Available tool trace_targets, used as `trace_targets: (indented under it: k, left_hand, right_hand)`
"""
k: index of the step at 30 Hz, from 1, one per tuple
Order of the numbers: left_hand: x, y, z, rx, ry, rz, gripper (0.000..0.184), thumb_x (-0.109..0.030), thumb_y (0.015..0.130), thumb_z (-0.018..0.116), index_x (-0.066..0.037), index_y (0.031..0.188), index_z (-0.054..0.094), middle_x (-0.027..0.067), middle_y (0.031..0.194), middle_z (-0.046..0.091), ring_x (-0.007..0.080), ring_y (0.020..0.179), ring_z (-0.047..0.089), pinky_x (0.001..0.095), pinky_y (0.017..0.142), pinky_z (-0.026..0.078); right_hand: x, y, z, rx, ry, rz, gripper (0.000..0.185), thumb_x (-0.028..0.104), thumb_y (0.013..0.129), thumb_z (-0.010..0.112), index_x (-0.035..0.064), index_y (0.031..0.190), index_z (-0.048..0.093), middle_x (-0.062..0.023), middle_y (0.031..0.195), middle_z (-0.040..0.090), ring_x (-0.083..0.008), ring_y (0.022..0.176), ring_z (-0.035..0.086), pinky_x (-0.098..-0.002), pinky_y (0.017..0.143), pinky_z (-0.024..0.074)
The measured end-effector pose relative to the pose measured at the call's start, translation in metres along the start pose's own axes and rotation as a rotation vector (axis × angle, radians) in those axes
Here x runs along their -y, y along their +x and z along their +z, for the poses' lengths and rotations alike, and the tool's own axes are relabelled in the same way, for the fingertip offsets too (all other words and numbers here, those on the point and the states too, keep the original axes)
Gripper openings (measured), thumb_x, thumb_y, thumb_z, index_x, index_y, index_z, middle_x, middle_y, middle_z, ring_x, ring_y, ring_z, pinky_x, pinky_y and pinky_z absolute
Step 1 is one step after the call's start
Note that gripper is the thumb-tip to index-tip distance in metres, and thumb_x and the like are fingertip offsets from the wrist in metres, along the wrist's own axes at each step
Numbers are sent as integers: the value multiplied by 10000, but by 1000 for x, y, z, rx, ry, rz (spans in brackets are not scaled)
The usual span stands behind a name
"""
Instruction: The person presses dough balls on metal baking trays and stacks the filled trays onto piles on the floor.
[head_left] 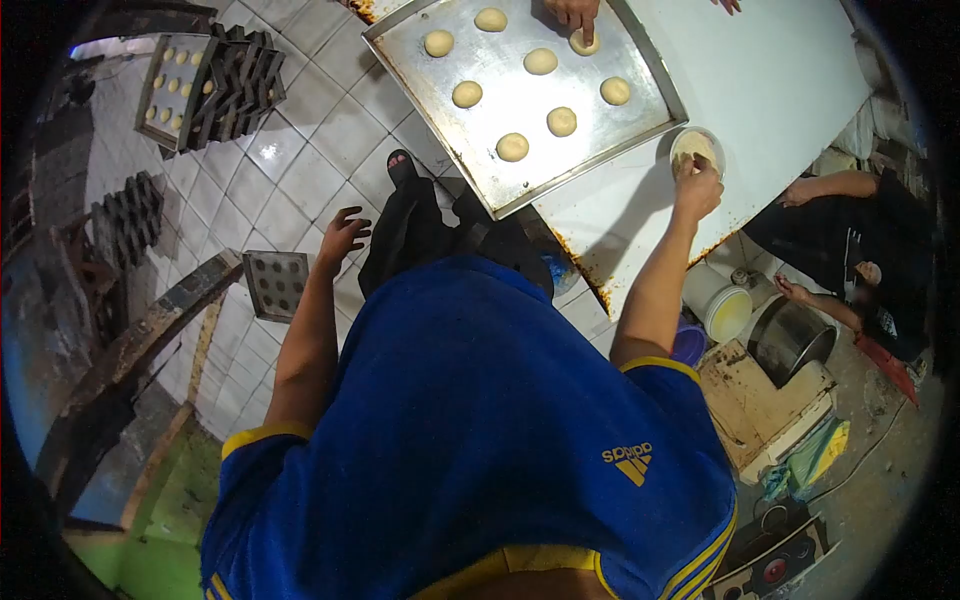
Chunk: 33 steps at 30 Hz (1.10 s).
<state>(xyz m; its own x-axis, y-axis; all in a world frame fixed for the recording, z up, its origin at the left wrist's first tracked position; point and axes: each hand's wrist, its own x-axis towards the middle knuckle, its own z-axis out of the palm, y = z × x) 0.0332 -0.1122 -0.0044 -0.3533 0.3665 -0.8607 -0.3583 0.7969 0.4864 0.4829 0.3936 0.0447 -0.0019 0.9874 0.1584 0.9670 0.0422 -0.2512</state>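
Note:
My right hand (700, 187) reaches into a small white bowl (716, 150) on the white table. Its fingers are bunched together in the pale, crumbly contents (696, 143); what they grip is hidden. Beside my body, over the tiled floor, my left hand (345, 235) hangs with its fingers apart and holds nothing. A metal tray (480, 175) lies on the table's left part, its left corner jutting past the edge. Several round dough balls (562, 122) are spaced out on it. A co-worker's hand (572, 12) touches one ball (584, 42) with a finger.
Stacked trays (240, 85) and a tray with dark round spots (277, 285) are on the floor at left, near a worn beam (150, 325). A seated person (850, 235), a white bucket (728, 312) and a metal pot (790, 340) are at right.

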Motion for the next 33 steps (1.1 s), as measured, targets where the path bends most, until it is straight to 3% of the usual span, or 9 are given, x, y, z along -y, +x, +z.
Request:
trace_targets:
  k: [2,12,15,17,18,20,26,30,33]
  left_hand:
    - [3,-1,0,-2,12,-2,473,-276,1033,574,-113,1468,483,144,1301,678,271,1164,667,449,960,533]
    - [6,-1,-5,-15,-13,-1,473,-280,1040,562,-113,1474,476,146,1313,674,286,1177,659,463,971,529]
    - [10,-6,-7,-46,-93,9,538,-244,957,645,-107,1455,495,121,1237,701,249,1097,685,426,913,531]
    - [14,-11,-7,-66,-96,-22,540,-241,958,640,-108,1459,489,120,1236,700,248,1098,684,422,915,528]
    - [17,-13,-7,-70,-98,-21,540,-241,958,640,-108,1459,489,120,1236,700,248,1098,684,422,915,528]
    - [24,-17,-8,-38,-75,-37,479,-304,1043,574,-126,1474,470,135,1321,672,272,1161,660,439,938,534]
    - [26,-31,-5,-96,-117,-58,526,-260,975,611,-107,1463,485,132,1279,682,247,1115,675,417,921,522]
    - [30,-39,-9,-128,-115,-54,522,-265,983,604,-113,1468,483,134,1278,682,249,1117,675,421,923,521]
    - [37,-46,-10,-150,-119,-50,512,-266,990,598,-119,1467,486,138,1274,682,249,1118,677,425,919,526]
  right_hand:
    - [-9,7,-5,235,-202,61,300,343,886,714,159,1103,806,-124,1061,775,-389,1016,701,-479,916,552]
    - [-18,20,11,292,-172,-28,297,394,899,730,175,1083,813,-133,1043,776,-364,979,738,-457,882,574]
    - [-11,23,10,255,-38,119,292,326,902,744,115,1092,809,-148,1018,786,-311,941,751,-411,868,572]
    - [-6,25,18,245,597,170,360,319,906,776,15,1098,790,-146,986,787,-225,918,729,-356,865,554]
    - [2,27,23,246,599,167,360,319,906,776,15,1098,790,-146,986,787,-225,918,729,-356,865,554]
    - [31,24,36,324,749,-25,430,322,900,802,-55,1106,767,-141,983,780,-180,925,693,-321,885,531]
    - [153,8,83,478,886,-175,312,266,884,789,10,1062,802,-149,934,784,-191,829,711,-315,789,542]
    - [210,-1,80,508,785,-238,252,273,895,766,78,1046,818,-148,910,783,-255,839,729,-370,776,552]
    - [224,-1,97,355,498,-442,226,297,889,762,105,988,826,-120,877,775,-296,858,702,-410,781,535]
